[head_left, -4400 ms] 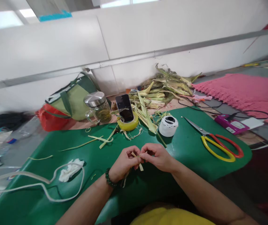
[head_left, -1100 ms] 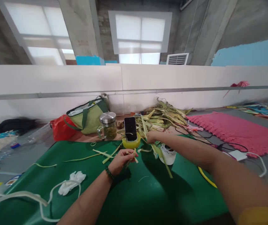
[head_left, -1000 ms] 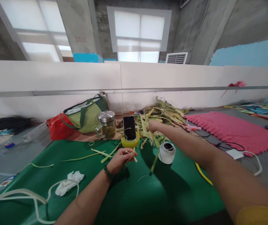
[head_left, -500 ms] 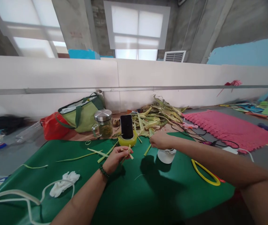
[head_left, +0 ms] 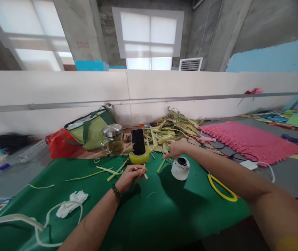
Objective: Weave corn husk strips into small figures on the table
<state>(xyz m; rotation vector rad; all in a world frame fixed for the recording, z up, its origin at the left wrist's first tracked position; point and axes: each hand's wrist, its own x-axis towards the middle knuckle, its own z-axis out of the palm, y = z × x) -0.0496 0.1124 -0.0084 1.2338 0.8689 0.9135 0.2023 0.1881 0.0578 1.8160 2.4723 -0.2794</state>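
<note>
My left hand (head_left: 131,177), with a dark bead bracelet at the wrist, pinches a small folded piece of corn husk (head_left: 144,171) over the green mat. My right hand (head_left: 177,147) reaches past a white pot (head_left: 180,170) with a dark round opening. Its fingers are curled and point down at the near edge of the corn husk pile (head_left: 173,127); what they hold, if anything, is hidden. Just below those fingers lies a short green husk strip (head_left: 161,166). More husk strips (head_left: 112,170) lie left of a phone (head_left: 138,141) propped in a yellow tape roll (head_left: 139,158).
A lidded glass mug (head_left: 113,141), a green bag (head_left: 93,130) and a red bag (head_left: 62,143) stand at the back left. Yellow-handled scissors (head_left: 223,190) lie at right. Tissue (head_left: 72,204) and a white cable (head_left: 38,226) are front left. A pink cloth (head_left: 250,141) lies back right.
My right hand has moved slightly away from me, off the white pot, whose dark opening now shows. My left hand keeps its hold on the husk piece. The view has shifted slightly.
</note>
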